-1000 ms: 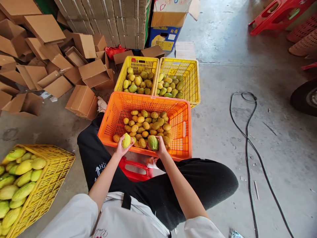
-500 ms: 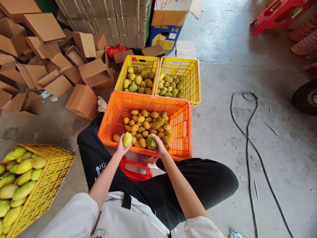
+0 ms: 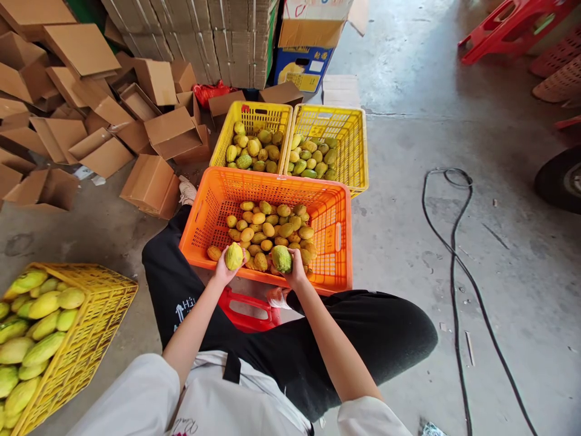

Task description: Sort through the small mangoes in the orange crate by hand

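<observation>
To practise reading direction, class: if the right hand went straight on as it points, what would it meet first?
Probably the piled fruit in the orange crate, just past the green fruit in the right hand; depth is unclear.

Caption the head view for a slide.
Left hand holds a yellow fruit, right hand a greener one, at an orange crate of more fruit.

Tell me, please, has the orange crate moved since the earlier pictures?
No: the orange crate shows no visible shift either way, judged against the black cable.
</observation>
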Available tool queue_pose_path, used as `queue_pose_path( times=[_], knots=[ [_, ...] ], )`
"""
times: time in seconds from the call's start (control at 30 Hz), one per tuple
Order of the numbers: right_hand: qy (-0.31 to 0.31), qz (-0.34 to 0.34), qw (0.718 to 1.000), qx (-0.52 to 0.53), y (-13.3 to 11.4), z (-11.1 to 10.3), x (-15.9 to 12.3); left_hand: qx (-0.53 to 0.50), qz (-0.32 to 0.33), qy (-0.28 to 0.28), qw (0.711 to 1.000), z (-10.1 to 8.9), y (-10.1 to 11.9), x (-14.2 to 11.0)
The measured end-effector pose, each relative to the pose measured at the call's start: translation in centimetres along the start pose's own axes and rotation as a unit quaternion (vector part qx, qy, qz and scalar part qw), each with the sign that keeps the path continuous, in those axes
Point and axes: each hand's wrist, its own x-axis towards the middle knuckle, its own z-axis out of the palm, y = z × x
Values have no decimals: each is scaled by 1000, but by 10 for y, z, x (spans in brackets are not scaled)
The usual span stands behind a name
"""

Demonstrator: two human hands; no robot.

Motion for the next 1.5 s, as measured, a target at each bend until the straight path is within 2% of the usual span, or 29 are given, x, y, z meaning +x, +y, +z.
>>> queue_pose_path(
  times=[0.17,0.3,0.47,0.7,0.83,1.0,1.27,1.5],
  knots=[
    [14,-2,1000,-12,0,4,-1,7,8,0,1000,1,2,-3],
    [15,-38,998,-37,2,7,-4,16,27,-4,1000,1,2,-4],
    [9,-67,996,-60,2,9,-8,51,22,18,998,3,0,-5],
    [-1,-26,999,-40,2,9,-5,25,35,36,998,1,0,-2],
    [5,-12,999,-35,1,8,-5,27,18,50,998,-2,3,0],
    [2,-14,1000,-22,2,8,-6,24,-16,28,999,-2,4,-1],
    [-13,8,1000,-16,0,11,-9,13,-1,-6,1000,1,0,-3],
    [-30,-33,998,-47,2,13,-12,9,13,-6,1000,5,1,-6]
  ],
)
